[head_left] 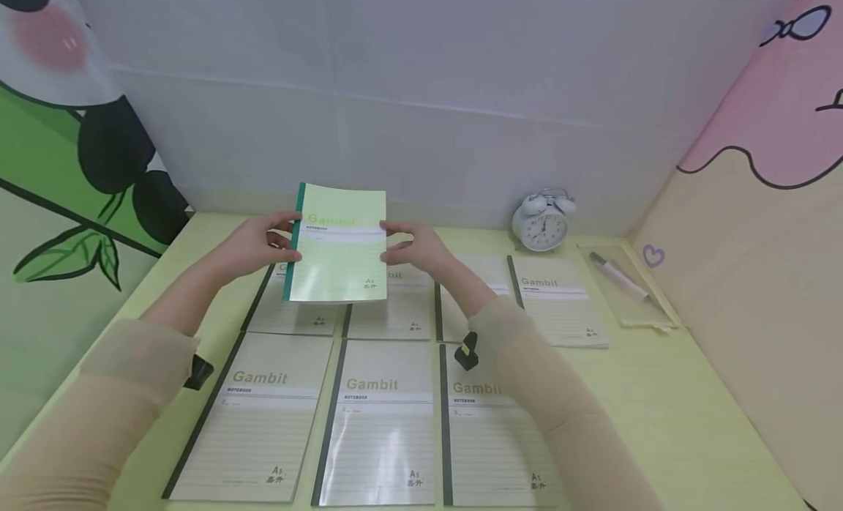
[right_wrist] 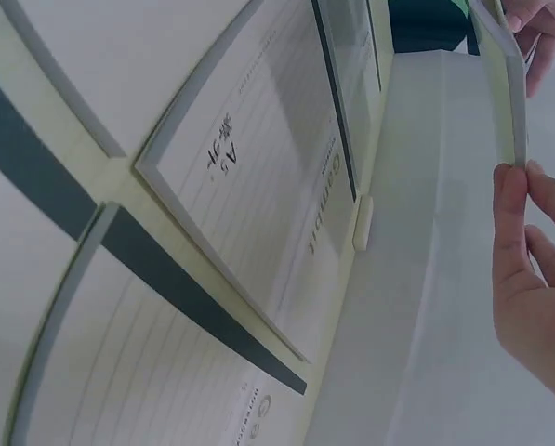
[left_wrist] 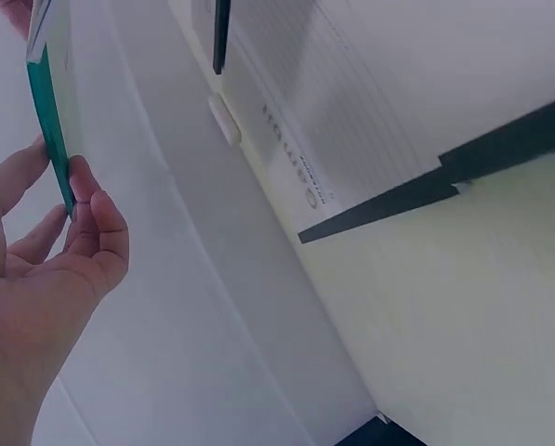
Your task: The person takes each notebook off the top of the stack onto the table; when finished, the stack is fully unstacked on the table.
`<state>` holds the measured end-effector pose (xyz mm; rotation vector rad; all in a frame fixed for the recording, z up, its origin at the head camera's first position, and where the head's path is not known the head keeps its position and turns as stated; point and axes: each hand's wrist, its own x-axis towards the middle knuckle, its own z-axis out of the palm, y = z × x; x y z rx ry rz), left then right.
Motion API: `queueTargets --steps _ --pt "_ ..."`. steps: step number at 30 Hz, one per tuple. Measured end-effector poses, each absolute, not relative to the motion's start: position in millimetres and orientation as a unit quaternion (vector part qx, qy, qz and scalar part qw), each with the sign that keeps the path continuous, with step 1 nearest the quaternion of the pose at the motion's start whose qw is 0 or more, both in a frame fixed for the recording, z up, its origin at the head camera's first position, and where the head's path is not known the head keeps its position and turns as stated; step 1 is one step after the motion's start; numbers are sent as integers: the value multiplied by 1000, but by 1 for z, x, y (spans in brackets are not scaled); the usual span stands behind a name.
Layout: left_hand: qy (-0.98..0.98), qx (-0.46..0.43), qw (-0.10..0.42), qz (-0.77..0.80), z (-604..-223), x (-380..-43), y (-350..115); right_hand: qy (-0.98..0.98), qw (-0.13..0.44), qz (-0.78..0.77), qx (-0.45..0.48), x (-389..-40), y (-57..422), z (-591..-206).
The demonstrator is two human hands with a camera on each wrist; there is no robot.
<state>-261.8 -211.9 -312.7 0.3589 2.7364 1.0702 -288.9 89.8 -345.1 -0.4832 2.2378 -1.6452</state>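
Between my two hands, raised above the back row, is a pale green notebook (head_left: 338,266) with a green spine and "Gambit" on its cover. My left hand (head_left: 253,241) pinches its spine edge; the left wrist view shows thumb and fingers on either side of the green spine (left_wrist: 49,121). On the opposite edge, my right hand (head_left: 421,247) pinches the page side, as the right wrist view also shows at the notebook's edge (right_wrist: 514,111). Under it lie more notebooks of the same print, partly covered, including one at back left (head_left: 279,313) and one at back middle (head_left: 388,321).
In the front row lie three notebooks: left (head_left: 253,430), middle (head_left: 378,438) and right (head_left: 494,452). Another notebook (head_left: 560,313) is at back right. A white alarm clock (head_left: 541,222) stands near the wall. Right of it, a clear case (head_left: 615,299) holds a pen (head_left: 619,274).
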Motion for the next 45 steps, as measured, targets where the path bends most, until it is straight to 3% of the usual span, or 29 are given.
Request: queueTargets --steps 18,31,45 --pt "912 174 56 367 -280 -253 -143 792 143 -565 -184 -286 165 -310" --pt "891 226 33 393 -270 -245 -87 844 105 -492 -187 -266 230 -286" --pt "848 287 65 440 -282 -231 -28 849 103 -476 -204 -230 306 -280"
